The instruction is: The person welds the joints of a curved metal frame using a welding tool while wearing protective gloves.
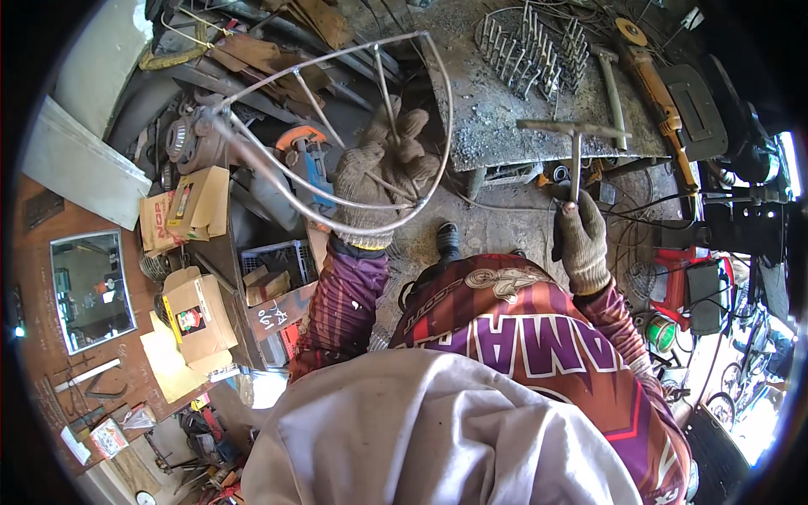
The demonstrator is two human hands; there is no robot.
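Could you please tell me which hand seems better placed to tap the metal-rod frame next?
Probably the right hand: it grips the T-shaped metal hammer by its handle, head pointing away from the body. The left hand is holding the metal-rod frame.

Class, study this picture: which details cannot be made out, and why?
- Head view: the lower end of the T-shaped tool, hidden in the right gloved hand.
- Head view: the left end of the metal frame, blurred.
- Head view: most of the second foot, hidden behind the patterned shirt.
- Head view: details of the bicycle wheels, too small and lost in glare.
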